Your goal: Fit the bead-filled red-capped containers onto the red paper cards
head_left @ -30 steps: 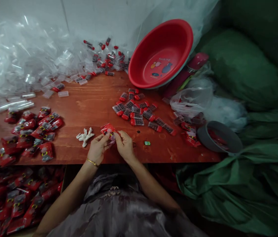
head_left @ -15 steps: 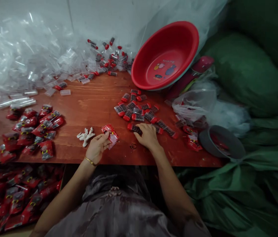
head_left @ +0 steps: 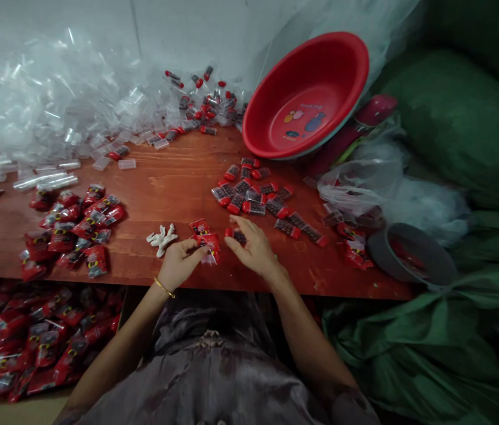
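Pinched in my left hand (head_left: 182, 261) is a small red printed packet (head_left: 209, 245) with a clear part. My right hand (head_left: 253, 247) is curled round a small clear container with a red cap (head_left: 237, 235), close to the packet's right side. Part of that container is hidden by my fingers. Just behind my right hand lies a loose group of similar red-capped containers (head_left: 254, 208) with dark contents. Left of my left hand sits a small white twisted bundle (head_left: 161, 239).
Filled red packets (head_left: 63, 236) lie on the table's left, with more in a box (head_left: 23, 392) below. Clear empty tubes (head_left: 45, 180) pile up behind. A red basin (head_left: 306, 94) leans at the back; a grey bowl (head_left: 377, 251) stands right.
My right hand has picked up a red-capped container and brought it left towards the packet. My left hand has moved slightly right with the packet. The view has shifted a little.
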Action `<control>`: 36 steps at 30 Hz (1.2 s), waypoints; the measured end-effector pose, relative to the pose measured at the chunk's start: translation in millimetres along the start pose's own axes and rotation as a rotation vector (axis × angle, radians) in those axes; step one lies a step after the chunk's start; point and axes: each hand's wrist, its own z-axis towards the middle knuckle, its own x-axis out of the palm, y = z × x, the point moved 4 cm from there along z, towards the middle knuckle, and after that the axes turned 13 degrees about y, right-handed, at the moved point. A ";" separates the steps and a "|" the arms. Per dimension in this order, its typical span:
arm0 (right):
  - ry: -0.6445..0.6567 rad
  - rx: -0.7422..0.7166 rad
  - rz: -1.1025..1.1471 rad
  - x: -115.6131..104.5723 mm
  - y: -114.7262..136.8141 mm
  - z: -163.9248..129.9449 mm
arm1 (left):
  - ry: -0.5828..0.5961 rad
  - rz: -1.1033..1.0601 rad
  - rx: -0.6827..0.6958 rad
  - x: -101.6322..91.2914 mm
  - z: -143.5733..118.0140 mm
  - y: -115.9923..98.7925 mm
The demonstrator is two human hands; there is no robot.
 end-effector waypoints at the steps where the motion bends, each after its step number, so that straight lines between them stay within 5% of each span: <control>1: 0.042 -0.092 0.051 0.6 10.8 1.1 | 0.055 0.067 -0.016 2.3 -0.8 -1.4; 4: 0.181 -0.232 0.150 7.7 32.4 2.3 | 0.139 0.240 -0.060 4.2 -4.2 -5.0; 6: 0.176 -0.182 0.248 15.7 34.5 1.4 | 0.122 0.251 -0.061 2.5 -6.9 -5.2; 12: -0.340 0.226 0.713 50.2 15.5 -15.8 | -0.068 -0.167 -0.059 14.5 -17.3 16.7; 17: -0.382 0.288 0.765 77.4 22.0 -22.8 | -0.351 -0.509 -0.051 26.5 -23.7 36.5; 22: -0.169 0.038 0.413 42.7 12.8 -11.2 | -0.411 -0.708 -0.169 12.7 -22.1 35.6; 26: 0.326 -0.248 -0.263 8.4 -7.2 11.9 | -0.306 -0.716 -0.236 2.4 -19.6 25.2; 29: 0.594 -0.323 -0.501 -0.8 -22.5 21.5 | -0.197 -0.691 -0.268 3.0 -18.2 20.7; 36: 0.535 -0.145 -0.525 -10.1 -45.4 22.2 | -0.139 -0.712 -0.277 2.4 -16.9 22.2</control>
